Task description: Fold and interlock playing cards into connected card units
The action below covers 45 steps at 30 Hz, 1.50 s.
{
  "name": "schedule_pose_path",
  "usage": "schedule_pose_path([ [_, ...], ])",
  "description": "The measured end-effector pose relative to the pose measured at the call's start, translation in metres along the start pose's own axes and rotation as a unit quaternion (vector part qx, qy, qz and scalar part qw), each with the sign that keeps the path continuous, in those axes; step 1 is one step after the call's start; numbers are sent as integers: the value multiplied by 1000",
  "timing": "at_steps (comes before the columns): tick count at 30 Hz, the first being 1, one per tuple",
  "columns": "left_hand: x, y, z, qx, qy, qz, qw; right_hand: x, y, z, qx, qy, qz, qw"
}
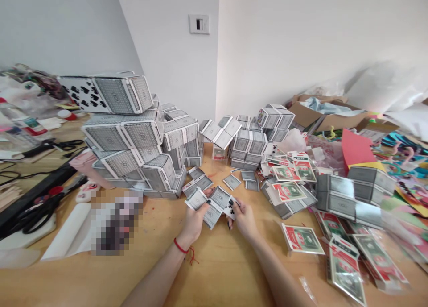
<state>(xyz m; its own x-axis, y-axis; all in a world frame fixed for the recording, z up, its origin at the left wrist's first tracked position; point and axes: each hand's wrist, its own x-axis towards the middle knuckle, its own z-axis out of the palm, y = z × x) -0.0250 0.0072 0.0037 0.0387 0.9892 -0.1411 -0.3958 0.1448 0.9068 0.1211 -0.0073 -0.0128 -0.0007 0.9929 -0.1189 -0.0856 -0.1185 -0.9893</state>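
Note:
My left hand (194, 222) and my right hand (243, 217) meet over the wooden table (214, 267), both pinching a small assembly of folded playing cards (212, 204) with grey patterned backs. A club face shows at the right end, by my right fingers. My left wrist wears a red string bracelet (181, 246). Just beyond the hands lie a few loose folded cards (231, 182).
A tall stack of card cubes (133, 137) rises at the left, and a smaller stack (250, 137) behind centre. Red-and-green card boxes (302, 239) and more cubes (354, 193) crowd the right. Scissors (33, 213) and cables lie far left. A pixelated object (115, 222) sits left of my hands.

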Motion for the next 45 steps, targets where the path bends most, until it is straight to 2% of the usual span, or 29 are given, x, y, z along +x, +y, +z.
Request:
schedule_pose_path([
  [4, 6, 2, -2, -25, 27, -4, 999, 2, -6, -7, 67, -82, 23, 994],
  [6, 7, 3, -5, -17, 44, 7, 999, 2, -7, -8, 91, -96, 44, 990],
  [13, 8, -4, -11, 27, -12, 35, 999, 2, 5, -4, 91, -45, 67, 993],
  [22, 5, -3, -11, 68, 0, 26, 997, 2, 9, -2, 64, -26, 67, 995],
  [31, 1, 4, -3, 95, 22, 20, 995, 1, 8, -2, 49, -29, 62, 996],
  [45, -4, 7, 1, 102, -2, 9, 995, 1, 6, -1, 51, -25, 68, 996],
])
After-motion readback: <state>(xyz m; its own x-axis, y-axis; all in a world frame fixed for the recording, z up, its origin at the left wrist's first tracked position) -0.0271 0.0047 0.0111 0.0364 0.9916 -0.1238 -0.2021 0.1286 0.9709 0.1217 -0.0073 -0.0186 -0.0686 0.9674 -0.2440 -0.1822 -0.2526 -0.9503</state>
